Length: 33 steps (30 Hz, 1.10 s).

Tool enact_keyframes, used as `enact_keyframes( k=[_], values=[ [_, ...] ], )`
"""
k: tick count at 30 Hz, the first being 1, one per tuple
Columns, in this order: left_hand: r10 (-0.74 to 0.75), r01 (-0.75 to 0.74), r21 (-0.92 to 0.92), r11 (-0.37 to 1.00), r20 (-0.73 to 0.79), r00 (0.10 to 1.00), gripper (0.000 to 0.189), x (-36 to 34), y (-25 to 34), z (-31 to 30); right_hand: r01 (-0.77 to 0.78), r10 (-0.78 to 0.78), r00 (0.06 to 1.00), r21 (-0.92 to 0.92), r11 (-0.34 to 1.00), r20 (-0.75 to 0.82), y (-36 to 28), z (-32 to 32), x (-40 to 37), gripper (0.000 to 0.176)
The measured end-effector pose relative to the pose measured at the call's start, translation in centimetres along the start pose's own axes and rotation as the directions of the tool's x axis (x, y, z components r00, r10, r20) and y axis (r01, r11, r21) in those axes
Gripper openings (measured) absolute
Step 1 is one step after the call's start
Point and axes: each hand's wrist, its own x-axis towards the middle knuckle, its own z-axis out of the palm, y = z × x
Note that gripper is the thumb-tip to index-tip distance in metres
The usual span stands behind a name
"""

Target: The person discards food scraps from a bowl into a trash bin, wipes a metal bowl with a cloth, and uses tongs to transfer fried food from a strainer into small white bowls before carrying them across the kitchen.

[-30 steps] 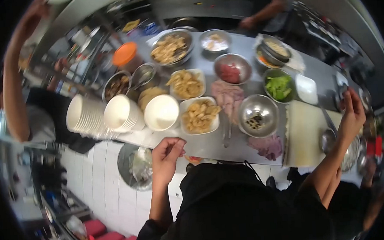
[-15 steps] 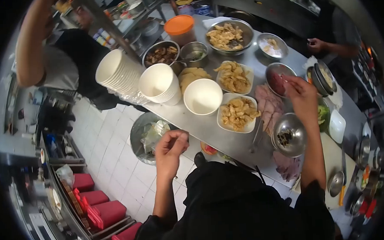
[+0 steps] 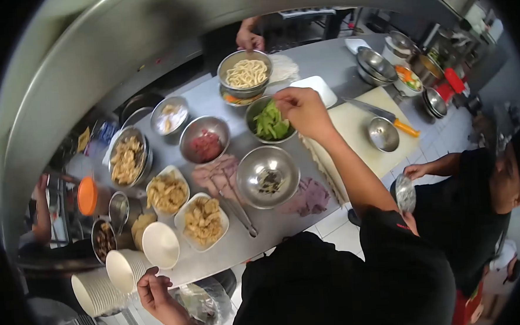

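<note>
My right hand (image 3: 305, 112) reaches over a metal bowl (image 3: 250, 131) of green leaves (image 3: 271, 122). Its fingers are pinched together at the right side of the leaves; whatever they grip is hidden. My left hand (image 3: 155, 293) hovers by the table's front edge with fingers loosely curled and nothing visible in them. Near it are an upright white paper cup (image 3: 161, 245) and stacks of cups (image 3: 124, 271). In front of me a metal bowl (image 3: 284, 168) holds dark bits. Left of the greens, another bowl (image 3: 220, 127) contains red meat (image 3: 205, 145).
Two white dishes hold cooked pieces (image 3: 203, 222); tongs (image 3: 239, 213) and sliced pink meat (image 3: 309, 197) lie nearby. At right, a cutting board (image 3: 358, 125) bears a knife (image 3: 381, 115). A co-worker's hand (image 3: 249, 39) holds a noodle bowl (image 3: 246, 75); another person (image 3: 468, 210) stands at right.
My view has swung to the right. My right hand has gone from above the red meat bowl to the greens. A co-worker at right and a noodle bowl in another's hand now show.
</note>
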Motion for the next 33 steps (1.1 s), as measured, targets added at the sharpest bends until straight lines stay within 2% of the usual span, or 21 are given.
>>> enact_keyframes(
  k=[2,4,6,7,9,12,14,15,16,18,19,21,22,23,24,26,28,29,31,32,33],
  values=[
    [0.008,-0.007,-0.011,1.0,0.067,0.998,0.009,0.5,0.2,1.2,-0.019,0.012,0.986,-0.043,0.999,-0.169,2.9,-4.3,0.5,0.02],
    [0.026,-0.024,-0.017,1.0,0.097,0.995,0.009,0.9,0.5,2.3,-0.087,-0.076,0.913,-0.374,0.923,-0.401,5.9,-10.1,1.1,0.023],
    [0.04,-0.045,0.037,0.998,0.125,0.991,0.011,0.9,0.9,2.7,-0.281,-0.015,0.825,-0.431,0.858,-0.566,10.3,-17.7,1.8,0.03],
    [0.049,-0.054,0.04,0.998,0.117,0.992,0.011,1.1,0.9,3.0,-0.456,-0.089,0.686,-0.522,0.721,-0.722,14.3,-21.2,2.4,0.03],
    [0.002,-0.012,0.145,0.989,0.07,0.998,0.012,1.4,1.1,2.6,-0.75,0.139,0.543,-0.403,0.524,-0.828,20.4,-28.4,2.8,0.044],
    [-0.001,-0.015,0.29,0.957,0.056,0.998,0.015,1.5,2.7,3.3,-0.843,0.278,0.397,-0.228,0.487,-0.875,24.9,-32.3,1.9,0.056],
    [0.023,-0.033,0.326,0.945,0.033,0.999,0.018,1.9,2.9,3.5,-0.878,0.294,0.444,-0.346,0.332,-0.846,28.8,-33.7,1.9,0.058],
    [0.019,-0.033,0.359,0.933,0.043,0.999,0.017,2.2,2.8,3.2,-0.783,0.245,0.619,-0.562,0.266,-0.746,33.6,-35.5,1.8,0.058],
    [0.019,-0.031,0.389,0.921,0.037,0.999,0.017,2.5,2.6,3.2,-0.823,0.315,0.561,-0.475,0.311,-0.766,33.1,-35.0,1.9,0.059],
    [0.014,-0.031,0.4,0.916,0.046,0.999,0.015,2.7,2.7,3.7,-0.723,0.285,0.659,-0.481,0.496,-0.696,32.2,-33.9,1.6,0.043],
    [0.014,-0.026,0.375,0.927,0.037,0.999,0.015,2.9,2.5,3.9,-0.598,0.287,0.795,-0.611,0.519,-0.534,41.2,-38.3,2.4,0.065],
    [-0.003,-0.008,0.378,0.926,0.028,1.0,0.014,3.0,2.6,4.3,-0.656,0.364,0.746,-0.71,0.257,-0.558,39.6,-37.1,2.9,0.032],
    [-0.024,0.014,0.402,0.916,0.02,1.0,0.015,2.9,2.7,4.4,-0.571,0.223,0.817,-0.799,0.19,-0.531,42.4,-37.9,3.0,0.021],
    [-0.018,0.009,0.415,0.91,0.018,1.0,0.015,2.9,2.4,4.3,-0.359,0.057,0.933,-0.924,0.133,-0.355,42.0,-37.7,2.4,0.035],
    [-0.006,0.001,0.427,0.904,0.01,1.0,0.015,3.0,2.1,4.1,-0.355,0.013,0.933,-0.911,0.209,-0.36,44.1,-38.7,2.7,0.032],
    [0.001,-0.003,0.375,0.927,0.004,1.0,0.016,2.9,2.0,4.0,-0.215,-0.053,0.976,-0.975,-0.058,-0.212,43.7,-37.9,3.1,0.026],
    [-0.011,0.019,0.383,0.924,-0.024,1.0,0.016,2.9,1.9,3.5,-0.226,-0.326,0.915,-0.971,0.079,-0.239,53.0,-42.5,4.7,0.03],
    [-0.02,0.036,0.394,0.919,-0.042,0.999,0.016,2.7,2.0,3.2,-0.547,-0.105,0.786,-0.764,0.341,-0.609,49.5,-40.8,4.9,0.043],
    [-0.026,0.057,0.394,0.917,-0.084,0.996,0.017,2.5,2.2,2.9,-0.767,0.086,0.553,-0.466,0.44,-0.829,41.0,-38.5,5.5,0.062],
    [-0.031,0.063,0.386,0.92,-0.087,0.996,0.015,2.3,2.2,2.6,-0.711,0.125,0.513,-0.339,0.616,-0.849,32.8,-34.8,5.1,0.059],
    [-0.037,0.068,0.379,0.923,-0.087,0.996,0.014,2.2,2.3,2.2,-0.57,0.191,0.582,-0.23,0.789,-0.79,34.7,-36.2,6.7,0.054]
  ],
)
